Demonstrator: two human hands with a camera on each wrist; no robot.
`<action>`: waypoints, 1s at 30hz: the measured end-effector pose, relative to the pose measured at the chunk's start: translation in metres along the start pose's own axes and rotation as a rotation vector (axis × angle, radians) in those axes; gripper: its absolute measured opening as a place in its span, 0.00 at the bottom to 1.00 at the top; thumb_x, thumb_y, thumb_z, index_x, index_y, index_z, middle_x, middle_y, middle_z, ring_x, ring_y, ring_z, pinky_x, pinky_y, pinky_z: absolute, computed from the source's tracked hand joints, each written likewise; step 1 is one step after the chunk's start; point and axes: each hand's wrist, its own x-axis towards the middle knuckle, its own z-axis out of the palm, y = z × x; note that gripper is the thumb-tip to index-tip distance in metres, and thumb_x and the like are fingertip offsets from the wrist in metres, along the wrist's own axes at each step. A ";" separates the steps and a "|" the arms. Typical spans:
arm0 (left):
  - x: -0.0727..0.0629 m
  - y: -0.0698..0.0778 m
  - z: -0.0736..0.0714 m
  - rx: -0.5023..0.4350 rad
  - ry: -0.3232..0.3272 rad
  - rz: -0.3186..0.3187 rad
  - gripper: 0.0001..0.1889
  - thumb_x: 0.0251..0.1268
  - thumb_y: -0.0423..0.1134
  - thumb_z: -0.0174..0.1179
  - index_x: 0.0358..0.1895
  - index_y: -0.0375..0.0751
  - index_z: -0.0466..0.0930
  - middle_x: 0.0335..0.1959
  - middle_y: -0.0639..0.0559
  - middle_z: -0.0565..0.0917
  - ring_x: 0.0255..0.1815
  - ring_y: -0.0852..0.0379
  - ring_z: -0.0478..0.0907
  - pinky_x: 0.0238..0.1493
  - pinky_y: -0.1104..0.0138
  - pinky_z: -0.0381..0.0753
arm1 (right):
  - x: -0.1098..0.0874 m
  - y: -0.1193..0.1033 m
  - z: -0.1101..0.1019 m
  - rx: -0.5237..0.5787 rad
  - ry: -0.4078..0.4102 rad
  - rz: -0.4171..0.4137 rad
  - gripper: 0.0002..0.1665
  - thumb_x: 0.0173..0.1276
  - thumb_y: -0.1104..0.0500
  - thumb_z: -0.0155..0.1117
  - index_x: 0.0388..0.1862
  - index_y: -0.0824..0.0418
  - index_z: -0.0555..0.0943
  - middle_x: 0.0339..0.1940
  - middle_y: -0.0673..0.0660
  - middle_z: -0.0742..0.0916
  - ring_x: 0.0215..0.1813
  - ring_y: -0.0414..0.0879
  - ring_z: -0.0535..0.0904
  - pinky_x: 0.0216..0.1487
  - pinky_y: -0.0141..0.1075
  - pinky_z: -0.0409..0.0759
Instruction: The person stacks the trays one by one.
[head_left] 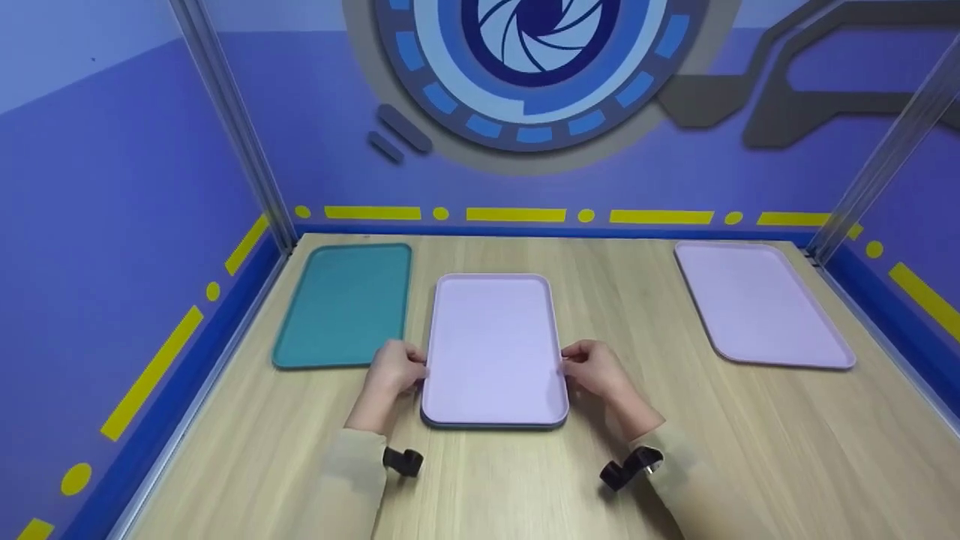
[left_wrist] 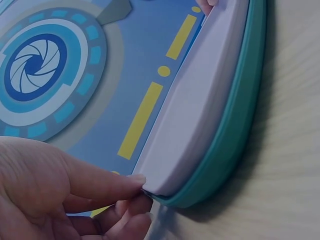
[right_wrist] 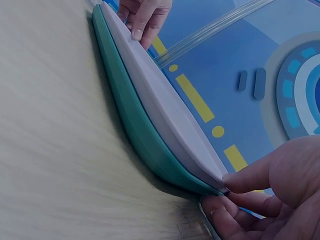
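A pale lilac tray [head_left: 491,349] lies in the middle of the table, stacked on a green tray [left_wrist: 222,172] whose edge shows below it in both wrist views. On its left side my left hand [head_left: 394,367] pinches the lilac tray's rim, thumb on top and fingers bent beneath. Opposite, my right hand [head_left: 598,367] pinches the right rim in the same way, fingertips right at the seam between the two trays. How far each hand's fingers reach under the green tray is hidden.
Another teal-green tray [head_left: 349,304] lies flat at the left, close behind my left hand. At the far right rests a second lilac tray [head_left: 761,304]. Blue-violet walls [head_left: 315,120] with metal corner posts [head_left: 236,112] border the wooden table [head_left: 495,487].
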 end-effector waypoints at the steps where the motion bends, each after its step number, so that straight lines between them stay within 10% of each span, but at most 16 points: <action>1: 0.000 0.000 -0.001 -0.009 -0.006 -0.005 0.09 0.61 0.24 0.65 0.45 0.30 0.88 0.38 0.41 0.88 0.28 0.56 0.80 0.27 0.69 0.82 | 0.001 -0.001 0.000 0.008 -0.008 0.000 0.13 0.65 0.68 0.66 0.47 0.75 0.82 0.31 0.56 0.86 0.26 0.40 0.77 0.24 0.29 0.76; 10: 0.002 -0.009 -0.036 -0.156 -0.005 -0.086 0.13 0.72 0.32 0.62 0.55 0.32 0.85 0.39 0.40 0.89 0.30 0.55 0.83 0.29 0.66 0.82 | 0.008 -0.012 -0.002 0.073 0.022 0.034 0.24 0.72 0.65 0.59 0.63 0.75 0.74 0.38 0.58 0.82 0.33 0.43 0.79 0.27 0.30 0.78; 19: 0.002 -0.033 -0.084 -0.199 0.095 -0.081 0.18 0.78 0.34 0.55 0.63 0.29 0.79 0.57 0.33 0.84 0.53 0.46 0.83 0.48 0.61 0.87 | 0.021 -0.049 0.016 0.067 0.097 -0.124 0.23 0.70 0.67 0.60 0.62 0.76 0.76 0.53 0.71 0.85 0.57 0.62 0.82 0.55 0.38 0.81; 30: 0.020 -0.068 -0.133 -0.147 0.275 -0.139 0.24 0.80 0.37 0.46 0.72 0.28 0.69 0.71 0.27 0.71 0.73 0.32 0.68 0.73 0.45 0.70 | 0.022 -0.107 0.089 0.249 -0.118 -0.082 0.23 0.71 0.65 0.61 0.63 0.72 0.79 0.56 0.67 0.87 0.48 0.48 0.86 0.50 0.44 0.87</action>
